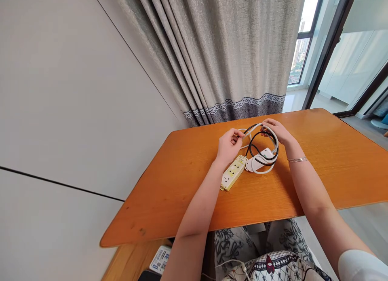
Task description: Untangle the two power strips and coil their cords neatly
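Observation:
Over the middle of the table, my left hand (229, 145) is closed, its fingertips pinching the cables. My right hand (276, 130) curls around the top of the looped white cable (274, 137) and a black cable (254, 141), which run together in a tangled coil. Just below my left hand lies a yellowish power strip (234, 172) with its sockets facing up. To its right, a white power strip (261, 159) rests partly under the cable loops. Where the cable ends are is hidden by my hands and the loops.
The orange-brown wooden table (169, 200) has its far edge near a grey curtain (236, 50). A pale wall (75, 91) stands at the left, and a glass door with a dark frame (327, 54) at the right. A white-and-blue box (160, 260) sits below the table.

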Demonstrator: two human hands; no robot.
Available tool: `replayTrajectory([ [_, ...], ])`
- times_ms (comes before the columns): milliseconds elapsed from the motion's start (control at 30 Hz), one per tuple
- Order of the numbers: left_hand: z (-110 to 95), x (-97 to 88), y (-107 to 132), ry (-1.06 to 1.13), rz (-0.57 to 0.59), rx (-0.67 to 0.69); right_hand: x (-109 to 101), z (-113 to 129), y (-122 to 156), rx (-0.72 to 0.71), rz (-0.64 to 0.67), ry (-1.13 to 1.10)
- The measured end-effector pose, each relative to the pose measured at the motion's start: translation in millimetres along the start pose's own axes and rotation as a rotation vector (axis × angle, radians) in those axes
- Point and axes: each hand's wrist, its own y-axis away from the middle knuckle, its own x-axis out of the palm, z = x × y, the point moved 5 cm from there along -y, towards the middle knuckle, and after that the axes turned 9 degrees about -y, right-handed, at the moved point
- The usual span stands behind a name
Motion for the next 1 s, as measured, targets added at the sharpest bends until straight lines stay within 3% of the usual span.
replayTrajectory([
  [67, -1, -5.4, -2, -0.079, -0.100, 0.055, -1, 2, 0, -0.028, 0.009, 0.045],
  [133, 0, -6.8, -3, -0.178, -0.106, 0.079, 0, 4, 0, -0.057, 0.026, 0.089],
  [300, 11, 2.4, -2, -0.367, 0.076, 0.073, -1, 6, 0, -0.157, 0.026, 0.242],
  [467, 26, 11.7, 0, -0.457, 0.224, 0.018, -11, 9, -3, -0.234, -0.062, 0.446],
  [567, 30, 10.0, -2, -0.537, 0.182, 0.020, -15, 10, -4, -0.259, -0.108, 0.579],
  [867, 31, -4.5, -4, -0.604, -0.188, 0.087, -16, 19, 3, -0.319, -0.100, 0.869],
  [933, 31, -0.5, -3, -0.635, -0.157, 0.087, -17, 19, 3, -0.303, -0.124, 0.909],
  [1000, 29, 9.0, -2, -0.687, -0.039, 0.086, -19, 19, 2, -0.287, -0.161, 0.926],
])
